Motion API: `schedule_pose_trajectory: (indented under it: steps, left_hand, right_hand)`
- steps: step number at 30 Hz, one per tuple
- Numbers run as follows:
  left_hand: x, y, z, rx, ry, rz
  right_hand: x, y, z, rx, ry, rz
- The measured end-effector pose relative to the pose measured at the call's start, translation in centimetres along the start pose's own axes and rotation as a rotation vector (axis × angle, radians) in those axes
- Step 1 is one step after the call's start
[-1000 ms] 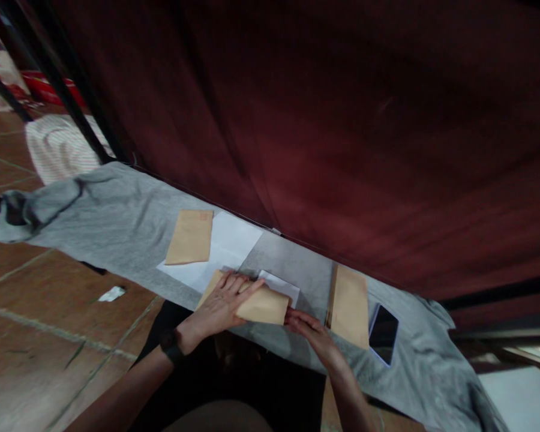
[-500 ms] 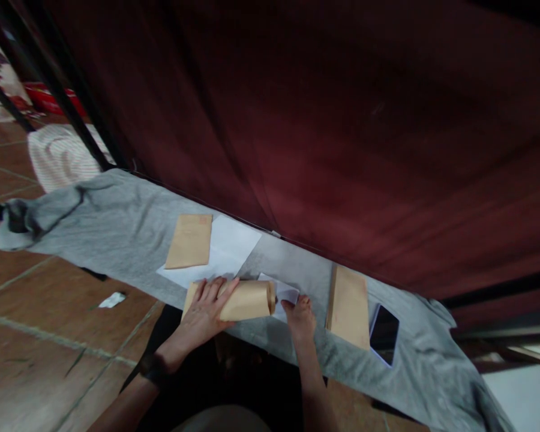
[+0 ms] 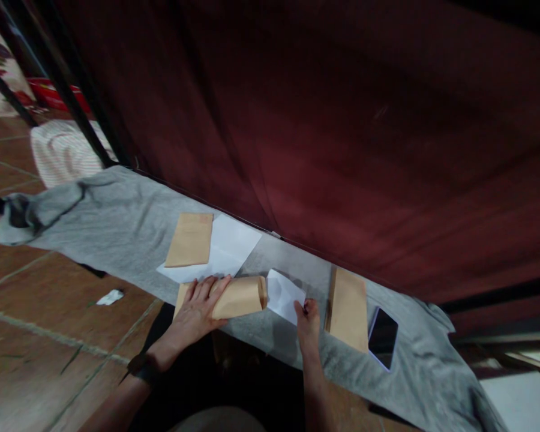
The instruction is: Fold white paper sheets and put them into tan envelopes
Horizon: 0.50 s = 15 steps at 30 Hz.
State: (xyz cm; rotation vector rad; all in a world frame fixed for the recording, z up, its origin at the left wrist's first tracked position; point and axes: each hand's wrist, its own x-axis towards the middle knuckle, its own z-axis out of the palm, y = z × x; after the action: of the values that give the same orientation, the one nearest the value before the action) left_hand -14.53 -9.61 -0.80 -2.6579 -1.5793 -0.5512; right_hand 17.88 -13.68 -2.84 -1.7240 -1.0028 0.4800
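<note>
A brown paper envelope (image 3: 240,298) lies at the near edge of the cloth, bowed so that its right end gapes. Across its left part rests my left hand (image 3: 200,309), fingers on the far side and thumb on the near side, gripping it. My right hand (image 3: 308,315) pinches the right end of a folded white paper (image 3: 284,295). The paper's left end is by the envelope's gaping mouth; I cannot tell whether it is inside. Farther back, another brown envelope (image 3: 189,240) lies on a white sheet (image 3: 234,243).
A stack of brown envelopes (image 3: 348,309) lies right of my right hand, with a phone (image 3: 383,338) beside it. Grey cloth (image 3: 130,210) covers the narrow surface. A dark red curtain (image 3: 297,132) hangs along its back edge. A white scrap (image 3: 110,297) is on the tiled floor.
The white paper has come away to the right with my right hand and more of it shows. My left hand and the gripped envelope have shifted slightly left.
</note>
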Motion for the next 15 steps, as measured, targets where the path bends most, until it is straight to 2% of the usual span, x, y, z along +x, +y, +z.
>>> schedule_pose_trajectory:
  steps: [3,7,10,15]
  left_hand:
    - [-0.1,0.0,0.1,-0.006,-0.005,-0.002]
    - [0.0,0.0,0.3,-0.004,0.006,0.002]
    - [0.1,0.2,0.2,0.003,0.017,-0.003]
    - [0.4,0.4,-0.2,0.019,0.012,0.03]
  right_hand:
    - [0.1,-1.0,-2.3,0.144,0.083,0.011]
    - [-0.3,-2.8,-4.5,0.255,0.052,0.042]
    - [-0.9,-3.3,-4.7,0.216,-0.003,0.048]
    - [-1.4,-2.6,-4.3,0.087,-0.091,-0.005]
